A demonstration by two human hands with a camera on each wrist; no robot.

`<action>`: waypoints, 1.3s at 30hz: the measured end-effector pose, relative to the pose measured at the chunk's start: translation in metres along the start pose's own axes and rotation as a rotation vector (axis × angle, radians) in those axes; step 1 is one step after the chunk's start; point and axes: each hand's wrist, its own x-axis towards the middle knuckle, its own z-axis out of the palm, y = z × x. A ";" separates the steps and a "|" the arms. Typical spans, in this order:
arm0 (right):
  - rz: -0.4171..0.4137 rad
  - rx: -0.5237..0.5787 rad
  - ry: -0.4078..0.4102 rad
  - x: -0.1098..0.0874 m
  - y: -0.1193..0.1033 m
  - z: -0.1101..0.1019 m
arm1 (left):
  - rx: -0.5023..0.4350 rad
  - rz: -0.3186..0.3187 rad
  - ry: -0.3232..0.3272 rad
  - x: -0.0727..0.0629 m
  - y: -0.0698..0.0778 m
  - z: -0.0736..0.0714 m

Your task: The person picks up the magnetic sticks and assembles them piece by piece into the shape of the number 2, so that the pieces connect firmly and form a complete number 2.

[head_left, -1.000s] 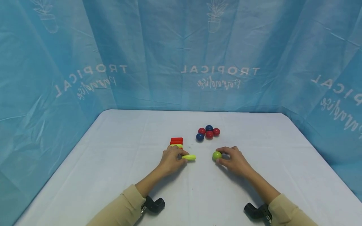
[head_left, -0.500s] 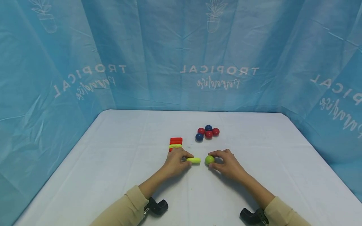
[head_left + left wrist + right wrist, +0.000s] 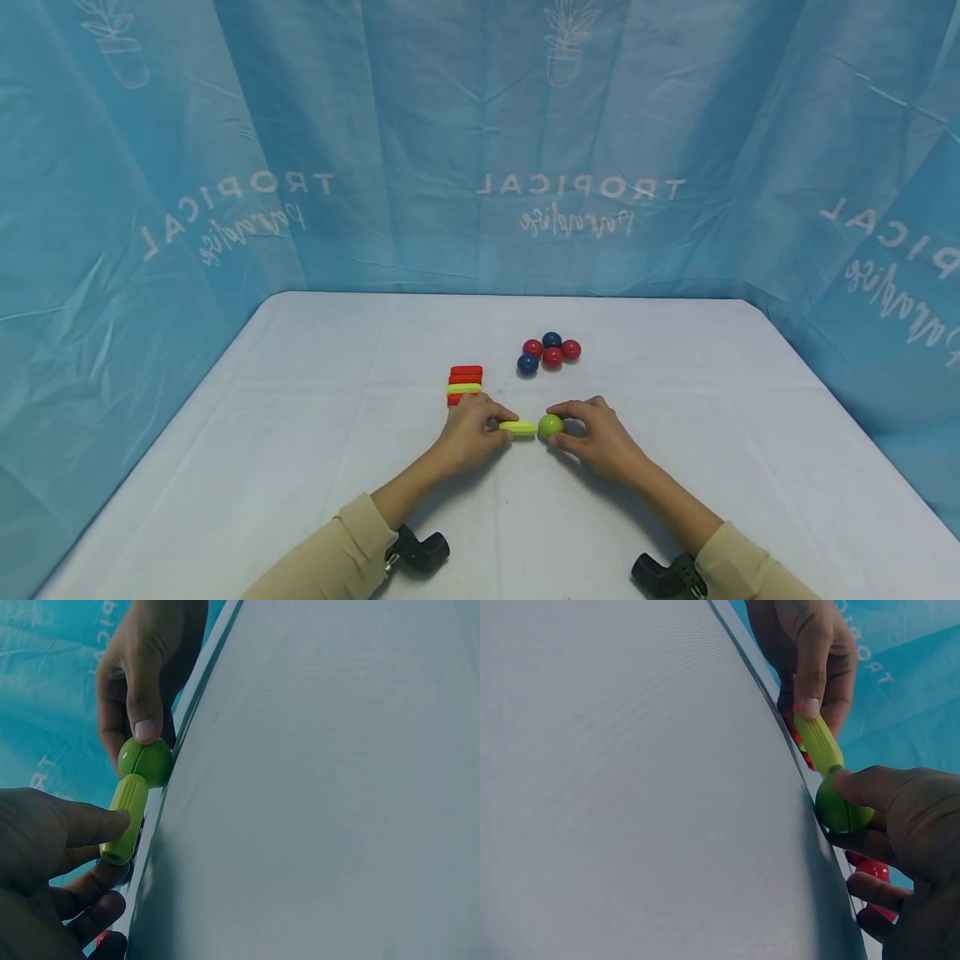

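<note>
My left hand [image 3: 468, 435] pinches a yellow-green ridged stick [image 3: 518, 428] between thumb and fingers, low over the table. Opposite it, my right hand [image 3: 602, 439] holds a green ball [image 3: 551, 426] between thumb and fingers. In the left wrist view the stick's far end [image 3: 133, 782] meets or nearly meets the ball [image 3: 150, 761]. The right wrist view likewise shows the stick [image 3: 821, 746] end-on to the ball [image 3: 841, 806]; whether they are joined I cannot tell.
Beyond my left hand lie several red sticks [image 3: 467, 371] and one yellow stick [image 3: 464, 388] in a row. Red balls [image 3: 552, 358] and blue balls [image 3: 528, 364] cluster farther back on the white table [image 3: 337, 358]. A blue printed curtain [image 3: 420, 125] surrounds it.
Both hands have moved toward each other, the stick going right and the ball going left and slightly nearer. The gap between stick and ball has narrowed to almost nothing.
</note>
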 end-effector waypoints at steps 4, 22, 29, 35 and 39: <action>-0.008 -0.001 0.001 0.000 0.000 0.000 | -0.001 0.013 0.001 0.001 0.001 0.001; 0.011 0.005 -0.004 0.000 0.000 -0.001 | -0.001 -0.035 0.103 0.040 0.005 -0.015; 0.018 0.013 -0.002 0.000 0.001 -0.001 | 0.038 -0.047 0.092 0.069 0.001 -0.015; 0.030 0.019 0.000 0.000 0.002 -0.001 | 0.036 -0.061 0.050 0.086 0.001 -0.011; 0.024 0.019 0.002 0.001 0.004 0.000 | 0.048 -0.071 0.031 0.095 0.001 -0.008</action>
